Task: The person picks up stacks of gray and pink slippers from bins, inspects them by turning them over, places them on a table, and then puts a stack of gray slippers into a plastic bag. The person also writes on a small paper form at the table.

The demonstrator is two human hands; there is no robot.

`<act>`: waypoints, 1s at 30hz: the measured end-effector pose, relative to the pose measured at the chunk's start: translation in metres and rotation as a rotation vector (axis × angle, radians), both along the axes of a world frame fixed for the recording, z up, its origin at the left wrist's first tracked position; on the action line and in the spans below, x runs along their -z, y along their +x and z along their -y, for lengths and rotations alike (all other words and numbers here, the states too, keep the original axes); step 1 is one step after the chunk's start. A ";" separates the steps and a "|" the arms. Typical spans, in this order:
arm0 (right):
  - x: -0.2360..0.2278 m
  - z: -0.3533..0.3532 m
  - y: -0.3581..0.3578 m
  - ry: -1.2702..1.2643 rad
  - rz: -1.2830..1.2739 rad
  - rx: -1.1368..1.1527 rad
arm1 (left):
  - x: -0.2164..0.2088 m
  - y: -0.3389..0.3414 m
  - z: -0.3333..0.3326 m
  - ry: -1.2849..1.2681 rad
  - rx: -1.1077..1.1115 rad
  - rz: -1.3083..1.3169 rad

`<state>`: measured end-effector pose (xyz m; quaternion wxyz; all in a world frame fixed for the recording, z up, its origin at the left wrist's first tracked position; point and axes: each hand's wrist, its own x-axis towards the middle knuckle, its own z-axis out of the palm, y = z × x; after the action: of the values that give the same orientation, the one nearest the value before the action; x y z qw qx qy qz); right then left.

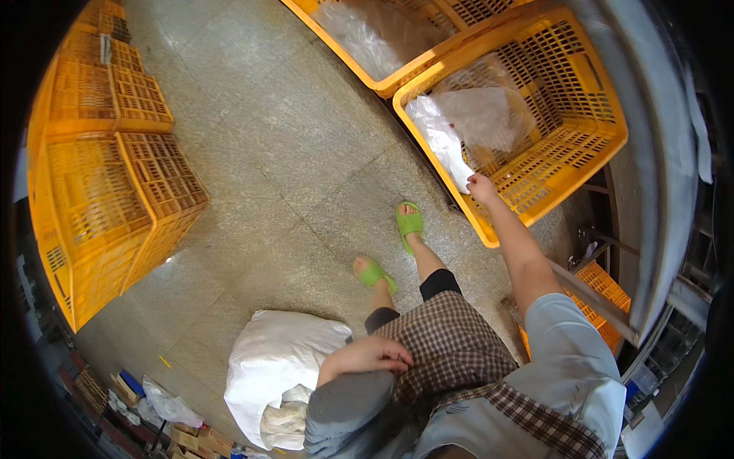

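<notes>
My right hand [480,188] reaches to the near corner of a yellow plastic crate [553,193], its fingers closed on the end of a limp white piece [449,145]. Whether that piece is cloth or plastic I cannot tell. It stretches along the crate's left inner side, beside a clear plastic sheet [489,115] lying in the same crate. In front of my brown checked apron [451,336], my left hand [373,356] hangs with loosely curled fingers and nothing visible in it.
Another yellow crate [380,86] with clear plastic inside adjoins at the top. Stacked yellow crates [95,206] stand on the left. A white sack [279,344], its mouth showing pale material, sits on the floor by my left arm. Metal framing [592,302] runs along the right.
</notes>
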<state>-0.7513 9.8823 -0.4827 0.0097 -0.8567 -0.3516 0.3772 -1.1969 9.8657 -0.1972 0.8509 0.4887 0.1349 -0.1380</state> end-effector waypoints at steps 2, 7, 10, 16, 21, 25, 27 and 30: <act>0.032 -0.008 0.016 -0.148 0.038 -0.127 | 0.036 0.005 -0.001 -0.096 0.018 -0.013; 0.101 -0.008 0.053 -0.365 0.105 -0.278 | 0.110 0.027 0.008 -0.285 -0.030 0.020; 0.137 -0.006 0.066 -0.431 0.139 -0.268 | 0.140 0.036 0.015 -0.409 -0.033 0.012; 0.164 -0.043 0.057 0.133 0.294 -0.195 | 0.171 0.045 0.015 -0.461 -0.103 0.055; 0.161 -0.111 0.019 0.026 0.462 -0.266 | 0.175 0.056 0.008 -0.498 -0.058 0.041; 0.173 -0.135 0.027 -0.072 0.497 -0.294 | 0.173 0.058 0.004 -0.533 -0.085 0.046; 0.182 -0.135 0.043 0.003 0.440 -0.290 | 0.170 0.055 0.002 -0.521 -0.111 0.055; 0.178 -0.128 0.059 0.446 0.097 -0.124 | 0.163 0.053 -0.002 -0.513 -0.126 0.066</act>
<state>-0.6926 10.0101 -0.6606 0.1587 -0.8272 -0.4782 0.2486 -1.1435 9.8677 -0.3599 0.9577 0.2519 0.0980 -0.0983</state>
